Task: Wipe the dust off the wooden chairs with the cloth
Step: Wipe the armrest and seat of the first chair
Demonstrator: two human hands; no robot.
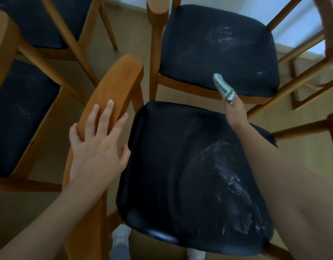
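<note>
The left hand (98, 147) lies on the wood back (113, 85) of the near chair (190, 166), fingers straight & spread, thumb on the left edge. The right hand (235, 115) reaches over the far side of that chair's dark seat & grips the green & white cloth (223, 87). The cloth sticks out past the fingers, by the front edge of the far chair (218, 44). Both seats have white dust streaks. A left chair (21, 113) stands close by w/ a dark seat too.
</note>
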